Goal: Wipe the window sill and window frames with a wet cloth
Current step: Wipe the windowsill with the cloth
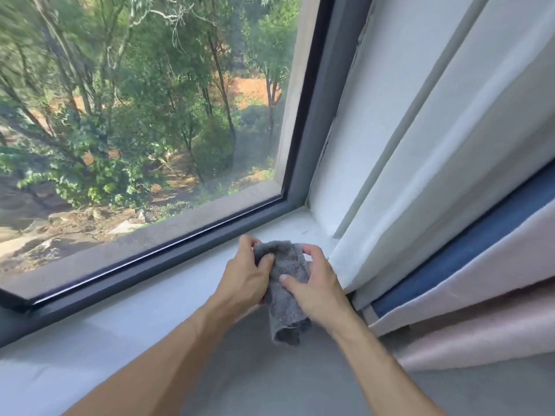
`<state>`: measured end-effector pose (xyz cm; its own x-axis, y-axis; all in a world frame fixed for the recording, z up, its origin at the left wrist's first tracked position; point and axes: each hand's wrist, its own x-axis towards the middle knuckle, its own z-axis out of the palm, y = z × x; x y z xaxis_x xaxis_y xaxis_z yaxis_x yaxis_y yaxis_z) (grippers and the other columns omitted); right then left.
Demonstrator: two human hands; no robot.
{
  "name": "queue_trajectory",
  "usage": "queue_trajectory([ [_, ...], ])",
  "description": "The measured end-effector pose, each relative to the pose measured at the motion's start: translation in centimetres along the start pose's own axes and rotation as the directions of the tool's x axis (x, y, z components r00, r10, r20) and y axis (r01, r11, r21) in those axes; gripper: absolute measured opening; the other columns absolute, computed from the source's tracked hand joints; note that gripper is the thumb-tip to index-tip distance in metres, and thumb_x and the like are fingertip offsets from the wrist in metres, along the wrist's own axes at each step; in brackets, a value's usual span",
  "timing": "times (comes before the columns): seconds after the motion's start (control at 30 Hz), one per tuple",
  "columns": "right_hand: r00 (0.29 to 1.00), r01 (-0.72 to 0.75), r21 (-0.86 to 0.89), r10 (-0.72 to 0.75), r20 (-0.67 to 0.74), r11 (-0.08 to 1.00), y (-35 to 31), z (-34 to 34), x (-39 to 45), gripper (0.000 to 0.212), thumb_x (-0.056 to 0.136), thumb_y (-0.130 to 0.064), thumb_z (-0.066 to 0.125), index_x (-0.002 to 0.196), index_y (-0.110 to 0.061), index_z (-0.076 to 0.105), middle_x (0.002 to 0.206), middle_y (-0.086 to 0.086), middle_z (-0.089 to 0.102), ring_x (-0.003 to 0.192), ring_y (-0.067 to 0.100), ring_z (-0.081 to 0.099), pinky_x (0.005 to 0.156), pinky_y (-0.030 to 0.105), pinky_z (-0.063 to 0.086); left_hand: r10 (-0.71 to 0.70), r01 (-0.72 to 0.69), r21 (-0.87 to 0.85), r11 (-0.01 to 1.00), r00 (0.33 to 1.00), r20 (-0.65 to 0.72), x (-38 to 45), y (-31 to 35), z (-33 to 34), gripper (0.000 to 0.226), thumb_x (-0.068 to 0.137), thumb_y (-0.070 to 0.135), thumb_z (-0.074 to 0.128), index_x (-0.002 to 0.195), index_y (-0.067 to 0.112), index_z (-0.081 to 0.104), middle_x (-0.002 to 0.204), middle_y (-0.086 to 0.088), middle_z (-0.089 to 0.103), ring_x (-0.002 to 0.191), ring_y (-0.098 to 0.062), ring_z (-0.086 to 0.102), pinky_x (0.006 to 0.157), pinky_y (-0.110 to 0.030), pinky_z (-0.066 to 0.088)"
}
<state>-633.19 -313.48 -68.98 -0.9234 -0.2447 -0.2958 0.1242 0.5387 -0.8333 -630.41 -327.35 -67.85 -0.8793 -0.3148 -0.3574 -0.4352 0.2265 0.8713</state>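
Note:
A grey cloth [286, 292] hangs bunched between both hands, just above the pale window sill [126, 319]. My left hand [243, 279] grips its left side with fingers and thumb curled round the fabric. My right hand [315, 285] grips the right side, thumb pressed on the front of the cloth. The cloth's lower end dangles loose below the hands. The dark grey window frame [168, 262] runs along the sill's far edge and turns up at the corner [295, 187], a short way beyond the hands.
White curtains [420, 151] hang at the right and reach down to the sill's right end. A blue and pale pink curtain [468, 265] lies beyond them at the lower right. Trees show through the glass [135, 115].

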Motion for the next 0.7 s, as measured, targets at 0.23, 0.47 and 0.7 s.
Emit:
queue_trajectory([
  [0.23,0.876,0.153,-0.676,-0.416,-0.244,0.721,6.3,2.8,8.0,0.034,0.093,-0.027,0.053,0.125,-0.018,0.054,0.123,0.001,0.055,0.112,0.025,0.052,0.091,0.040,0.045,0.555,-0.508,0.746,0.431,0.801,0.225,9.2,-6.4,0.8,0.048,0.098,0.029,0.032,0.144,0.018,0.035,0.147,-0.003,0.040,0.136,-0.026,0.038,0.104,-0.039,0.041],
  [0.47,0.840,0.370,-0.810,-0.537,0.082,0.455,9.8,1.7,11.8,0.054,0.100,-0.033,0.020,0.144,-0.017,0.047,0.153,-0.003,0.042,0.139,0.009,0.039,0.120,0.033,0.011,0.382,-0.617,0.785,0.051,0.738,0.556,15.2,-7.8,3.3,0.062,0.102,0.042,0.008,0.156,0.014,-0.006,0.164,-0.004,-0.007,0.150,-0.018,-0.011,0.121,-0.033,-0.005],
  [0.7,0.875,0.446,-0.755,-0.411,0.256,0.480,9.5,0.9,11.1,0.067,0.099,-0.040,0.018,0.157,-0.009,0.008,0.165,0.003,-0.003,0.151,0.010,-0.003,0.118,0.018,-0.007,0.354,-0.656,0.754,0.023,0.711,0.607,14.8,-6.8,3.3,0.060,0.106,0.034,0.019,0.155,0.010,-0.007,0.163,-0.004,-0.011,0.150,-0.015,-0.013,0.120,-0.028,-0.008],
])
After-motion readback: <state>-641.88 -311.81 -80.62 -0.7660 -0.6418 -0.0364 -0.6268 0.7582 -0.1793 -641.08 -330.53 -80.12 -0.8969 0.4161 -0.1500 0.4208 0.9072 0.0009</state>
